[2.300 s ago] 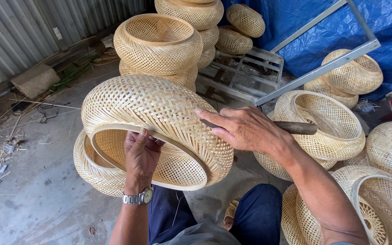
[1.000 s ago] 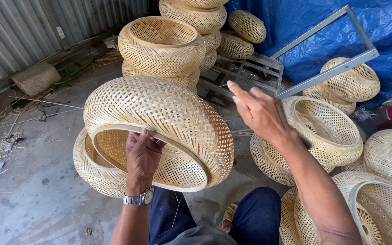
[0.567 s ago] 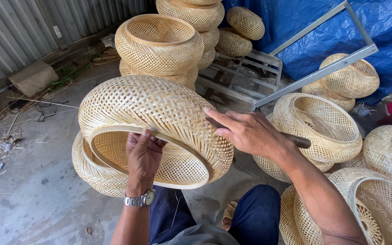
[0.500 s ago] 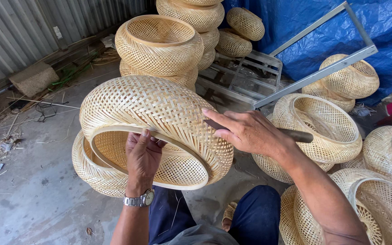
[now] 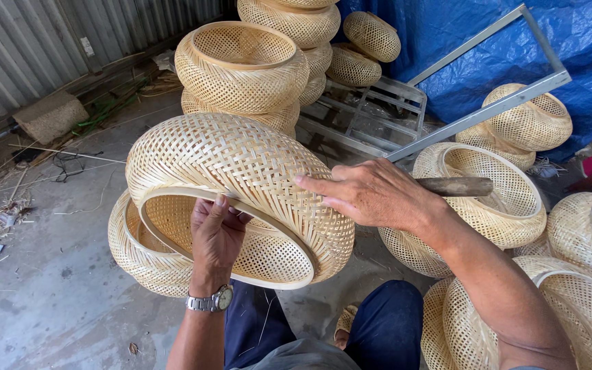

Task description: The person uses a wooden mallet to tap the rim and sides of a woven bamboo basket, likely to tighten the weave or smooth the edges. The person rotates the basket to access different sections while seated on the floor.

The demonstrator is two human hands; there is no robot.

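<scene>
Tilting on its side above my knees, the woven bamboo basket (image 5: 241, 185) is being held by my left hand (image 5: 217, 236), whose fingers are curling over its rim from inside. I am pressing my right hand (image 5: 375, 195) against its outer wall while gripping a dark wooden-handled tool (image 5: 457, 186). Another basket (image 5: 142, 257) is sitting just behind on the concrete floor (image 5: 49, 315)

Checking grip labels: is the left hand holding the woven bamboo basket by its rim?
Yes, the left hand grips the rim of the woven bamboo basket, its fingers hooked over the edge.
</scene>
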